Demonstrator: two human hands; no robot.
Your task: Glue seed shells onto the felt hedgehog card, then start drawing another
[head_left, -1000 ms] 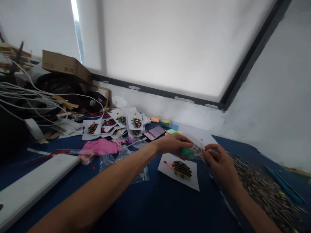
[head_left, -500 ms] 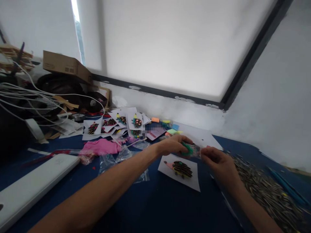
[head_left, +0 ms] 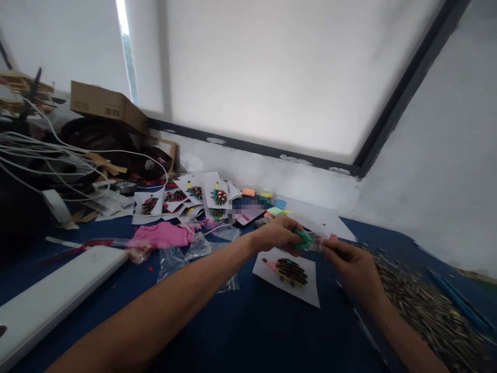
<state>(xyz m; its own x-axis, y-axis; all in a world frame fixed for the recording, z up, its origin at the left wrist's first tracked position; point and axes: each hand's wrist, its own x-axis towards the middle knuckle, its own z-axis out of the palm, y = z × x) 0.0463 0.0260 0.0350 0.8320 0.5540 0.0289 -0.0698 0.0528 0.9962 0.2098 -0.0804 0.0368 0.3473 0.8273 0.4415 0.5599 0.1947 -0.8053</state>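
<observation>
The blue counter (head_left: pixel 240 331) carries everything, and places here are told from the one white card (head_left: pixel 287 277) that lies before the hands, with a dark striped hedgehog figure (head_left: pixel 290 270) on it.

Far left of the card lies one long white slab (head_left: pixel 54 298). Right of the card spreads one heap of striped seeds (head_left: pixel 423 305), too many to count. Left of the card, past the forearm, lies one pink lump (head_left: pixel 161 235), with crumpled clear bags (head_left: pixel 182 254) just beside it; their number cannot be told. Behind the card, toward the wall, sits a cluster of about five more figure cards (head_left: pixel 186 199). One brown box (head_left: pixel 106 106) stands far behind and to the left, above a tangle of white cables (head_left: pixel 58 155). A few small coloured blocks (head_left: pixel 275 210) lie just behind the card.

Two bare hands meet just above the card's far edge. The left hand (head_left: pixel 277 235) reaches in from the lower left with the arm stretched long, its grip closed tight on one green lump (head_left: pixel 303 239). The right hand (head_left: pixel 351 264) comes from the lower right, fingers curled, its grip pinched shut on the clear wrap (head_left: pixel 320 240) that runs from the lump. Both things hang clear of the counter, over the card.
</observation>
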